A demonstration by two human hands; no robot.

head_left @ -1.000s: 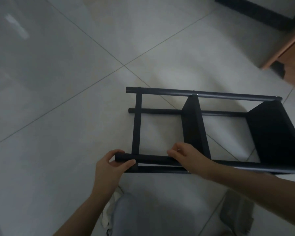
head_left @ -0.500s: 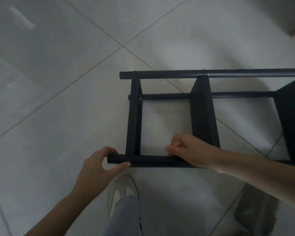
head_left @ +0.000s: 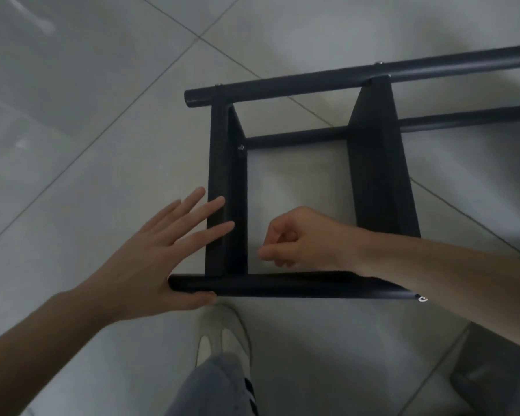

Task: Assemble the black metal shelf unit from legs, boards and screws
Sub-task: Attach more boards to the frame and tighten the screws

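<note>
Spread flat, left hand (head_left: 150, 253) braces the near leg (head_left: 282, 285) end, lying crosswise; right hand (head_left: 300, 238), fingers curled, hovers just above it, possibly pinching something unseen

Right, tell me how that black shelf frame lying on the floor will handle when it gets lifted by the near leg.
The shelf frame will probably move as one stiff piece, since screws join boards to legs. It looks like hollow tube, so likely light. The smooth round near leg may slip or twist in the hands.
</note>
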